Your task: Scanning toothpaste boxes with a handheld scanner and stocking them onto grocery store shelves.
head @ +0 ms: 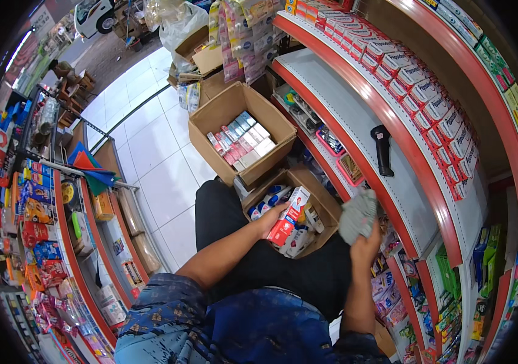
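Observation:
My left hand point(268, 221) grips a red and white Pepsodent toothpaste carton point(289, 216), tilted above an open cardboard box point(328, 207) that holds several bottles. In my right hand point(366, 241) is a crumpled grey-green cloth point(359, 216), to the right of that box. Beyond it, a larger open cardboard box point(259, 171) contains many small cartons point(243, 141). A black handheld barcode scanner point(381, 150) lies on the white shelf point(406, 191) at the right.
Rows of Pepsodent cartons point(427, 100) fill an upper shelf at the right. Hanging sachets point(245, 36) and a white plastic bag point(181, 27) are beyond the boxes. Another stocked shelf rack point(77, 245) runs along the left, past the white tiled floor point(159, 150).

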### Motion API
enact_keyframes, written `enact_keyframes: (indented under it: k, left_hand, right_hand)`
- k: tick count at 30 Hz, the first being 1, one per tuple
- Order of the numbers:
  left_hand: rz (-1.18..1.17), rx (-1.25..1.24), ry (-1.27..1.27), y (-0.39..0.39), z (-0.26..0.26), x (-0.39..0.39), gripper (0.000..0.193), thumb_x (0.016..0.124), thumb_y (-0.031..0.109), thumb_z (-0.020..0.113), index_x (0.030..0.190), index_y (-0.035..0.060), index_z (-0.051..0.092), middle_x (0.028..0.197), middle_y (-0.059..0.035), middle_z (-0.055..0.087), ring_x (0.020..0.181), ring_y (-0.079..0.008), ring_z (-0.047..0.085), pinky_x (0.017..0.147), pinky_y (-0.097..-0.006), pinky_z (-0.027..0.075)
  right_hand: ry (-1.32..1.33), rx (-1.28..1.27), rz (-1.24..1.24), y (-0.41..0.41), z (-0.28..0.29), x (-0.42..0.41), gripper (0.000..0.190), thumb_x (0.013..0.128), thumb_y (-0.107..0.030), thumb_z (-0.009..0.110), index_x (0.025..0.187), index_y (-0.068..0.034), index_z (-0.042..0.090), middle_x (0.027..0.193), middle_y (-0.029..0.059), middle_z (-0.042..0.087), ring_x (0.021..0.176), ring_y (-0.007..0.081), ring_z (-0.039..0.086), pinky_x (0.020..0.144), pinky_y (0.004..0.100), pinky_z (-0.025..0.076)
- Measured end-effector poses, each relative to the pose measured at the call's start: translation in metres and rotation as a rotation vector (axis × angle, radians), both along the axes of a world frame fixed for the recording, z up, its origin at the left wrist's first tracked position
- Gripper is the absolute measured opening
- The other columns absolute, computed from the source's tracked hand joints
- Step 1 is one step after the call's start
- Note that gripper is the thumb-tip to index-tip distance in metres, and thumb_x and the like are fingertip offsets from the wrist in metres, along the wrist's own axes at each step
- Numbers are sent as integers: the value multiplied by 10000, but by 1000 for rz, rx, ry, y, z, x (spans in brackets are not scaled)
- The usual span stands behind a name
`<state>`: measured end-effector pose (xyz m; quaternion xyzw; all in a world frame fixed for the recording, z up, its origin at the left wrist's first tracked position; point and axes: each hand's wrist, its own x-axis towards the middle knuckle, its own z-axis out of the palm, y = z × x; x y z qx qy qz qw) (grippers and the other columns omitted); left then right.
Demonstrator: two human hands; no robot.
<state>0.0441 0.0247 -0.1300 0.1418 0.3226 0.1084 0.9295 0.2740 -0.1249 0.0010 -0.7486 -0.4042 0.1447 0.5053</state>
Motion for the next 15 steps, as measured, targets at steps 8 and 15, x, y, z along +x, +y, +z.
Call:
enact_keyframes:
  k: [8,15]
  left_hand:
    - [91,83,-162,-5,17,4,739,972,650,417,1461,95,433,1382,-133,559,1211,-279,586,1003,-473,492]
    - [238,-28,-305,34,-42,-44,851,913,758,372,1350,45,530,1205,-175,639,1049,-338,647,961,-498,517]
  right_hand:
    - [-311,-195,484,70,-84,-76,760,803,11,566,1524,-75,340,1596,212,257,1477,458,185,1198,505,209]
    - [-199,-159,864,17,-37,-148,688,752,12,539,1432,-75,484,1524,178,409,1457,426,266,1171,457,294]
